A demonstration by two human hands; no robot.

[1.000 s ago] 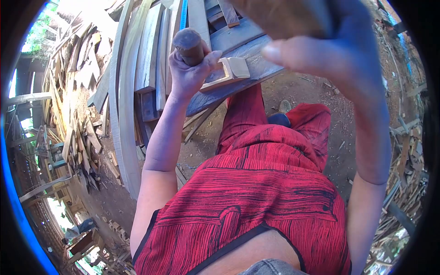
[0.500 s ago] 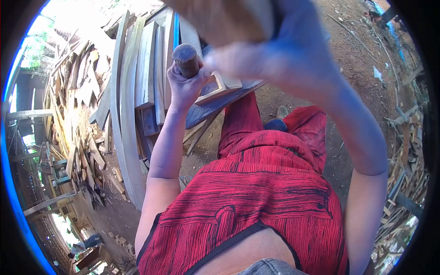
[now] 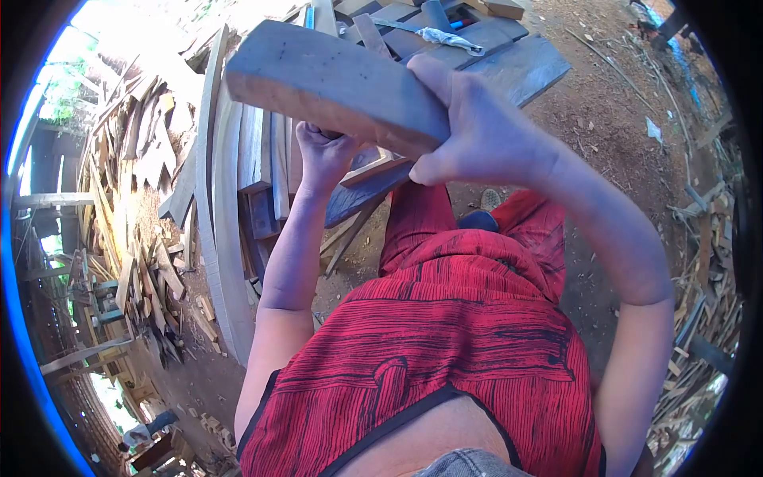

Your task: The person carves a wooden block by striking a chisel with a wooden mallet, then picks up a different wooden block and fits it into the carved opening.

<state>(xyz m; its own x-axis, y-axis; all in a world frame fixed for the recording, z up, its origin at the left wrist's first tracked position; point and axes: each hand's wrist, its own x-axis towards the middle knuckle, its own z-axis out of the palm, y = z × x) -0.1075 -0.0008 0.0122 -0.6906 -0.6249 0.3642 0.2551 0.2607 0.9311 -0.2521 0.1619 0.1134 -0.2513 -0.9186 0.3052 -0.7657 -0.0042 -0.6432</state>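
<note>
My right hand (image 3: 477,135) is closed around the right end of a thick wooden block (image 3: 342,83), its thumb below and fingers over the far side. The block is raised and tilted, slanting up to the left. Beneath it my left hand (image 3: 324,159) is closed around the upright wooden handle of a chisel, whose top is mostly hidden by the block. A pale wooden workpiece (image 3: 367,170) with a raised edge lies just right of my left hand, on a dark plank (image 3: 350,204).
Long boards (image 3: 213,199) lean to the left of the plank. On the planks at the back lies a crumpled plastic bag (image 3: 445,36). Wood offcuts (image 3: 147,274) heap at the left, and more scraps (image 3: 707,238) lie along the right side.
The wooden block in my right hand has come down and to the left, from a blur at the top, and now covers the chisel's handle top. My left hand stays in place.
</note>
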